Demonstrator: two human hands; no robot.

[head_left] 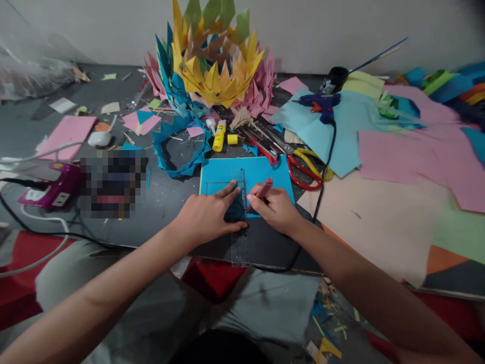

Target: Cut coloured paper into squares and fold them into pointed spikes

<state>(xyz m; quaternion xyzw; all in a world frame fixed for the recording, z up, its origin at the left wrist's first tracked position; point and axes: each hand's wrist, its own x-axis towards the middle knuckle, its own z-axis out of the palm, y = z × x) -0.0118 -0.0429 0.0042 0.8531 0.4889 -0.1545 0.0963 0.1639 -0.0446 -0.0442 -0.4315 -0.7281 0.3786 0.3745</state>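
A blue paper sheet (265, 174) lies on the dark board in front of me, with red lines drawn on its left part. A clear plastic ruler (239, 237) lies upright across the sheet and over its near edge. My left hand (206, 215) presses flat on the ruler, fingers spread. My right hand (275, 207) is closed around a red pen (261, 191) whose tip meets the paper next to the ruler's right edge.
A tall folded-paper crown (212, 65) in yellow, pink, blue and green stands behind. Scissors (299, 164), a yellow glue bottle (219, 136) and a blue glue gun (322, 103) lie nearby. Coloured sheets (409, 146) cover the right. A magenta device (49, 189) with cables sits left.
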